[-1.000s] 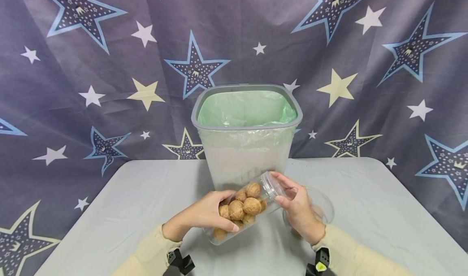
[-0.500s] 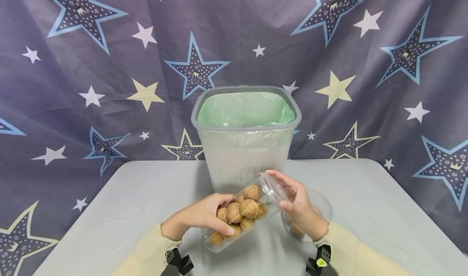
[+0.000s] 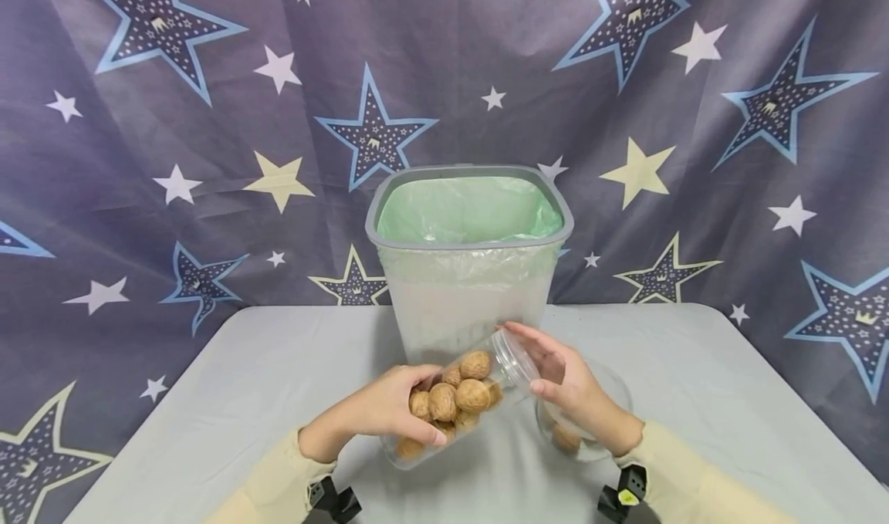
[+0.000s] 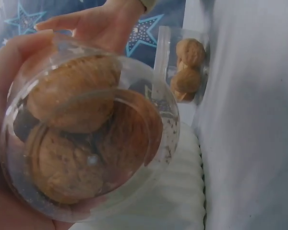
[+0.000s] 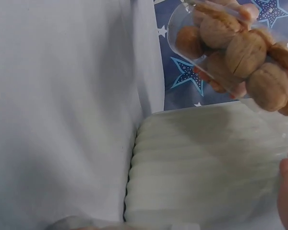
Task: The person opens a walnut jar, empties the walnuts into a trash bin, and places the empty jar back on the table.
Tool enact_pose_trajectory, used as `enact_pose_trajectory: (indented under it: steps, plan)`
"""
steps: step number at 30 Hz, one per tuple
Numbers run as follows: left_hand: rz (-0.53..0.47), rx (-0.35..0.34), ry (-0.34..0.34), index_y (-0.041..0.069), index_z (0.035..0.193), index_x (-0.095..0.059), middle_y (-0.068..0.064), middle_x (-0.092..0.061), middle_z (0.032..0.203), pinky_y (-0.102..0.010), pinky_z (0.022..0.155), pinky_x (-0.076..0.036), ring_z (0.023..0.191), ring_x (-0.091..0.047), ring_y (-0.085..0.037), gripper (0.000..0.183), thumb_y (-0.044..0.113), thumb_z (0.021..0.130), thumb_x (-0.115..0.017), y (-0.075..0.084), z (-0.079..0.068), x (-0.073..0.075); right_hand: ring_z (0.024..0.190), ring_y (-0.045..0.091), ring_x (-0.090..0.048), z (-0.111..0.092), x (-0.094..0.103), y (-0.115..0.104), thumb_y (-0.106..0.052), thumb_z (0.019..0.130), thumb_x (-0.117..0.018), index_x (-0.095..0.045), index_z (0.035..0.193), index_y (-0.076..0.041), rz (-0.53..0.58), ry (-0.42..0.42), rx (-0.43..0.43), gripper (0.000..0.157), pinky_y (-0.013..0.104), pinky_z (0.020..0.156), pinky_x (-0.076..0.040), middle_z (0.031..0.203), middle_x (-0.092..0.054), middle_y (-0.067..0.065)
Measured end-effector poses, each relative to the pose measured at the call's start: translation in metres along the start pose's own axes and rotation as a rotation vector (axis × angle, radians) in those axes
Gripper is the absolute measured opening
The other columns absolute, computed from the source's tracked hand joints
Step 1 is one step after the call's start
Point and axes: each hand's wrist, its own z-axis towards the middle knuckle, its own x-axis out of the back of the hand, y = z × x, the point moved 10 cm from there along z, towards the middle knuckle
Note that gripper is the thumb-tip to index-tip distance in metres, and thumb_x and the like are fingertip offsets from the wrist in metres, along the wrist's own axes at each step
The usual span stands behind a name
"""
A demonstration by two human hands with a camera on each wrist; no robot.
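A clear plastic jar (image 3: pixel 434 431) with several walnuts (image 3: pixel 474 395) inside is held tilted above the table, its ridged clear lid (image 3: pixel 515 360) toward the upper right. My left hand (image 3: pixel 392 408) grips the jar's body, thumb across the near side; the left wrist view looks through the jar's base (image 4: pixel 91 143). At the lid my right hand (image 3: pixel 566 385) has its fingers extended along the upper edge and its thumb by the lower edge. The left wrist view shows those right fingers (image 4: pixel 62 21) straight and spread. Whether they touch the lid is hard to tell.
A second clear jar (image 3: pixel 614 381) with walnuts stands on the table, partly behind my right forearm. A white bin (image 3: pixel 458 300) with a grey rim and a green liner bag stands behind the held jar. A star-patterned curtain (image 3: pixel 444 61) hangs beyond the table.
The held jar has shifted slightly and the walnuts in it have moved. My right thumb has drawn off the lid, and the right hand's fingers have straightened.
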Motion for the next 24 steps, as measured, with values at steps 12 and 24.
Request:
enact_pose_trajectory:
  steps: [12, 24]
  plan:
    - [0.109, 0.043, 0.091, 0.021, 0.109, -0.061, 0.014, -0.062, 0.084, -0.023, 0.069, -0.050, 0.074, -0.058, -0.004, 0.056, 0.037, 0.060, -0.084, -0.007, -0.002, 0.004, 0.116, 0.003, -0.052, 0.002, 0.010, -0.003, 0.003, 0.082, -0.064, -0.039, 0.128, 0.021, -0.141, 0.188, -0.166, 0.056, 0.020, 0.099, -0.040, 0.131, -0.040, 0.040]
    - [0.269, 0.034, 0.123, 0.018, 0.107, -0.059, 0.015, -0.059, 0.079, -0.020, 0.062, -0.047, 0.068, -0.055, 0.000, 0.058, 0.038, 0.058, -0.084, -0.007, -0.003, 0.007, 0.114, 0.032, -0.057, -0.007, 0.021, 0.010, -0.005, 0.082, -0.069, -0.051, 0.125, 0.013, -0.275, 0.284, -0.412, 0.049, 0.020, 0.090, -0.047, 0.124, -0.056, 0.029]
